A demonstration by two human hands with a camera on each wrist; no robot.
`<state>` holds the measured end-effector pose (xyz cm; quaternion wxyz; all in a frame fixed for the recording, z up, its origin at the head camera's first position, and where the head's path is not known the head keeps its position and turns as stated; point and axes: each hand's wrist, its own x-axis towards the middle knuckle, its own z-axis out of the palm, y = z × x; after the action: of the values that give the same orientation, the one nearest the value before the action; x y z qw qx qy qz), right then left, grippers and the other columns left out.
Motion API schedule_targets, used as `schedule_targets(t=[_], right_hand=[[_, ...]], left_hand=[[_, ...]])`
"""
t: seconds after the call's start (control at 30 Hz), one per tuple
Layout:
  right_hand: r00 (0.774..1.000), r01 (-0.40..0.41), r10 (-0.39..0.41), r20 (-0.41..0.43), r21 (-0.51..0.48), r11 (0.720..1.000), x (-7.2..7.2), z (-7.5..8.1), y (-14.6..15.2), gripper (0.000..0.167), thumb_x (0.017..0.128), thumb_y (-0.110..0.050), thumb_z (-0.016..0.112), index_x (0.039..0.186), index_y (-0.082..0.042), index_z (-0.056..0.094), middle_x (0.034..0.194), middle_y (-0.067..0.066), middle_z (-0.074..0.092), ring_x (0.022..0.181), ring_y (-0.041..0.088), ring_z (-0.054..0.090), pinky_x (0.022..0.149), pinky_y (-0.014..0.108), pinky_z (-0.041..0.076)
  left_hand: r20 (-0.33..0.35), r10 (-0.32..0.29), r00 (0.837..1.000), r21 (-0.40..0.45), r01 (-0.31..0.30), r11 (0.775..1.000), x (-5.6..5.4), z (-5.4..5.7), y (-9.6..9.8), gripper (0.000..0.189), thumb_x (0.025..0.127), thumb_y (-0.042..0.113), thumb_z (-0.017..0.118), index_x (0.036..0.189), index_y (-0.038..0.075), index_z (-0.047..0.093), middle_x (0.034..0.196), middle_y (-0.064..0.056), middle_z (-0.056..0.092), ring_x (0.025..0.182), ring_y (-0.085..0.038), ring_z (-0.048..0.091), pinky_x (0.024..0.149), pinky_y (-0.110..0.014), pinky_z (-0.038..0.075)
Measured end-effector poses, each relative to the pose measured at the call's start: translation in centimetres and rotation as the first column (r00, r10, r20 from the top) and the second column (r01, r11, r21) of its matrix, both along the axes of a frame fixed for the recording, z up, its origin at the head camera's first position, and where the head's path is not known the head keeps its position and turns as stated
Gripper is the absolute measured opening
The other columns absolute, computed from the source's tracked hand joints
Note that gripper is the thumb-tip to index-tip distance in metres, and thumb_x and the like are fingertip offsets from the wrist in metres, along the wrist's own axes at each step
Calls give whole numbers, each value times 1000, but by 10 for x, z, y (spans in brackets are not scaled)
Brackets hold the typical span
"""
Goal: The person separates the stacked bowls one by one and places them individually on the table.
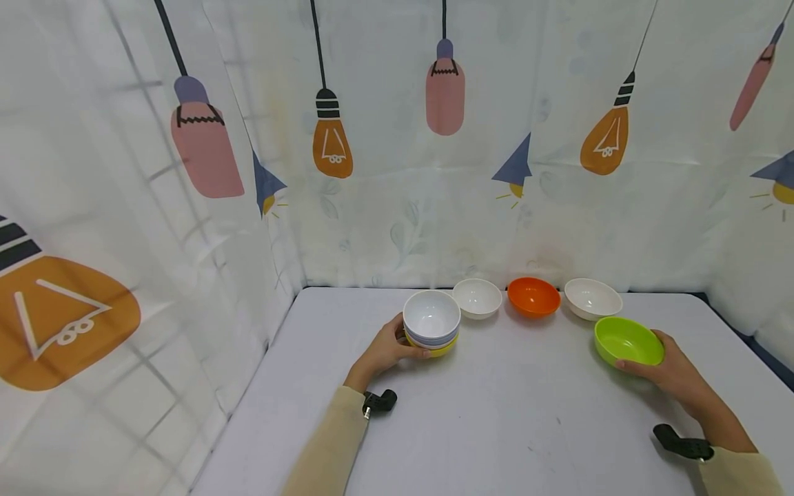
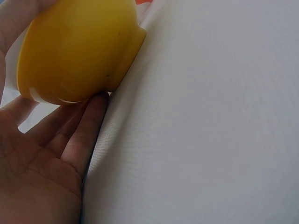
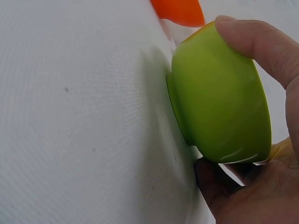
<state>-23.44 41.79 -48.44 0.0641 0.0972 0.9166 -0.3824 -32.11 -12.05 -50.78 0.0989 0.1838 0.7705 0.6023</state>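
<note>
My left hand [image 1: 386,346] grips a stack of bowls from its left side. White bowls [image 1: 431,315] sit nested on top, and a yellow bowl [image 2: 79,51] forms the bottom. In the left wrist view its foot is at the tabletop, with fingers curled around its side. On the right, my right hand [image 1: 673,368] holds a green bowl [image 1: 628,342], thumb near the rim and fingers around the far side. Seen from the right wrist, the green bowl [image 3: 219,98] stands tilted slightly or just at the table surface; I cannot tell which.
Along the back of the white table [image 1: 484,427] stand a white bowl [image 1: 477,299], an orange bowl [image 1: 533,297] and another white bowl [image 1: 592,299]. The green bowl is close to the right white one. A patterned curtain [image 1: 384,227] hangs behind the table.
</note>
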Motion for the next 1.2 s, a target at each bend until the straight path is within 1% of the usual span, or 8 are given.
schedule_targets(t=[0.23,0.43,0.67,0.8,0.93,1.1,1.17,1.2], right_hand=[[999,-17,17,-30,-5,1000,1,-3,0,122,94,-52,70,152,17,-12,150,47,10,127,58,30,102,72,36],[998,-13,14,-64,11,1000,3,-1,-2,121,95,-50,67,153,15,-16,151,50,2,128,60,24,103,76,33],[980,66,-45,-192,105,992,5,13,-17,111,93,-53,68,158,9,1,153,46,4,130,61,13,95,81,34],[964,74,-38,-264,128,989,8,24,-35,104,93,-50,69,159,6,10,154,45,6,132,60,10,94,82,32],[945,27,13,-326,118,993,11,33,-61,95,94,-43,70,158,5,17,152,43,15,129,58,17,88,74,35],[932,-109,122,-342,57,992,14,39,-99,88,95,-37,73,156,3,23,153,34,29,133,52,29,100,70,39],[922,-163,171,-348,52,985,14,37,-114,85,94,-37,75,155,1,27,151,29,38,134,48,36,108,58,42],[915,-190,196,-354,52,980,15,35,-121,83,94,-35,75,154,0,30,150,27,42,134,45,40,109,49,44]], left_hand=[[4,1,1000,6,-1,1000,0,0,0,93,72,14,95,150,26,46,145,2,57,132,-23,55,116,-46,42],[6,-5,1000,3,5,1000,1,1,0,93,73,16,94,151,27,45,147,3,56,134,-23,54,117,-47,41],[-18,-13,1000,1,13,1000,0,0,0,94,73,18,94,152,25,44,148,0,56,134,-24,55,116,-49,41],[-23,-18,1000,-1,18,1000,0,0,-1,94,73,19,94,153,26,44,148,0,55,135,-24,54,116,-50,40],[-21,-19,1000,-2,19,1000,0,0,-1,94,73,19,94,152,28,45,148,2,55,136,-24,53,118,-50,39],[-22,-16,1000,-7,15,1000,1,1,-1,94,73,19,94,152,27,44,148,1,55,137,-25,52,119,-50,38],[-22,-17,1000,-6,17,1000,1,2,-1,94,74,19,94,153,26,44,148,0,55,137,-26,52,118,-50,39],[-20,-17,1000,-5,17,1000,1,3,-1,94,74,19,94,153,25,44,149,-1,55,137,-26,52,118,-50,39]])
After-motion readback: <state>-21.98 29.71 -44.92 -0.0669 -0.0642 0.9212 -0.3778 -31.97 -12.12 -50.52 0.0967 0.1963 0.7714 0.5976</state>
